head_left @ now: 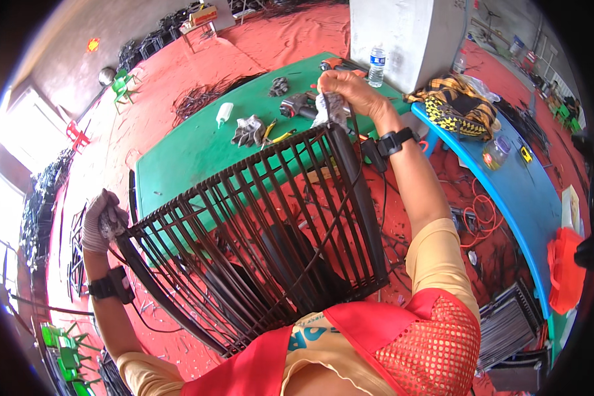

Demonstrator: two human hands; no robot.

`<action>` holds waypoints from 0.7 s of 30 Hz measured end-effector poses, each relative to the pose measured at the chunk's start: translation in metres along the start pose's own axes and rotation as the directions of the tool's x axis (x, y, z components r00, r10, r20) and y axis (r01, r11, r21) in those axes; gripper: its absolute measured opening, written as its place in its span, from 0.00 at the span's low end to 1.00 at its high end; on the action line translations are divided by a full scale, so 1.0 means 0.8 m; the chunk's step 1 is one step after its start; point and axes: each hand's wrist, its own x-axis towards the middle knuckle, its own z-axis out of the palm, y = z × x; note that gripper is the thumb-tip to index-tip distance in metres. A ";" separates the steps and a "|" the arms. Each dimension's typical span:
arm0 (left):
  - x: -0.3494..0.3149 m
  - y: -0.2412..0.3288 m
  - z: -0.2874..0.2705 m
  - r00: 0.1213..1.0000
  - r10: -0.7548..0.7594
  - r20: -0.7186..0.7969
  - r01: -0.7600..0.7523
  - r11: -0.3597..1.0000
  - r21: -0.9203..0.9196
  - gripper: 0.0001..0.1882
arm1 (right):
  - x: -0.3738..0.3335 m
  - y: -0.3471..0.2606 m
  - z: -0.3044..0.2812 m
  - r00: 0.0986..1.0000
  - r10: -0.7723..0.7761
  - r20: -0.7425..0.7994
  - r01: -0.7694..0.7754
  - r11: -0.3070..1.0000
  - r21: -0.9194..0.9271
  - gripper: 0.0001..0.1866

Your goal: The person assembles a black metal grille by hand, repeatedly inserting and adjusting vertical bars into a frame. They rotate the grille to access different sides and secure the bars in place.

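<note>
A dark brown frame (365,198), strung with many thin dark strips, stands tilted between my arms, its lower edge close to my body. My left hand (104,221), in a pale glove, is closed at the frame's far left corner. Raised over the far right corner, my right hand (353,92) shows bare fingers closed on a thin dark strip that runs down toward the frame. A whitish glove or cloth (332,110) lies just below that hand, partly hidden. One loose strip crosses the frame slantwise on its right side.
Behind the frame, a green table (178,175) bears grey gloves (249,131), yellow-handled pliers (280,138), a power drill (299,105), a white squeeze bottle (224,114) and a water bottle (377,66). A blue table (515,191) stands at right, near an orange hose (485,221). Scraps litter the red floor.
</note>
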 end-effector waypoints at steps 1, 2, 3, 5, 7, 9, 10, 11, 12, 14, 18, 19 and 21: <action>0.002 -0.001 -0.002 0.999 -0.037 0.005 0.037 0.984 -0.172 0.17 | 0.005 0.005 -0.002 0.998 -0.027 0.064 0.019 0.993 0.114 0.17; 0.001 -0.007 -0.002 1.000 -0.004 0.022 0.008 0.987 -0.162 0.17 | 0.006 0.013 -0.005 0.994 -0.049 0.099 0.025 0.973 0.231 0.16; 0.001 -0.012 -0.002 0.999 0.017 0.044 -0.009 0.984 -0.180 0.17 | 0.009 0.021 -0.005 0.989 -0.054 0.140 0.012 0.958 0.285 0.15; 0.003 -0.021 -0.001 0.999 0.039 0.023 -0.033 0.974 -0.224 0.17 | 0.016 0.041 -0.005 0.984 -0.038 0.175 -0.037 0.913 0.406 0.13; 0.005 -0.026 -0.001 0.990 -0.109 -0.084 0.078 0.947 -0.311 0.16 | 0.021 0.066 0.003 0.985 0.019 0.174 -0.112 0.833 0.541 0.12; 0.003 -0.022 -0.005 0.990 -0.137 0.028 0.140 0.957 -0.253 0.15 | 0.021 0.085 0.010 0.972 -0.131 0.195 -0.006 0.816 0.578 0.09; 0.002 -0.021 -0.007 0.962 -0.240 -0.130 0.198 0.941 -0.274 0.15 | 0.021 0.091 0.015 0.959 -0.205 0.195 0.061 0.822 0.567 0.09; -0.003 -0.012 -0.013 0.957 -0.243 -0.156 0.227 0.967 -0.111 0.16 | 0.024 0.092 0.019 0.939 -0.247 0.238 0.057 0.796 0.602 0.09; 0.001 -0.001 -0.018 0.937 -0.306 0.166 0.328 0.935 -0.131 0.18 | 0.028 0.092 0.024 0.879 -0.353 0.320 0.066 0.756 0.651 0.10; -0.012 0.002 -0.024 0.983 -0.182 0.002 0.180 0.977 0.110 0.18 | 0.034 0.085 0.029 0.881 -0.171 0.440 0.079 0.973 0.219 0.09; -0.013 0.003 -0.029 0.964 -0.255 -0.074 0.256 0.967 -0.005 0.16 | 0.045 0.074 0.047 0.952 -0.103 0.289 -0.096 0.797 0.597 0.12; -0.015 0.002 -0.028 0.973 -0.220 -0.075 0.223 0.975 0.025 0.16 | 0.045 0.070 0.050 0.980 -0.033 0.198 -0.096 0.789 0.606 0.12; -0.017 0.002 -0.026 0.979 -0.184 -0.091 0.189 0.980 0.060 0.17 | 0.049 0.061 0.057 0.965 -0.066 0.253 -0.085 0.836 0.542 0.11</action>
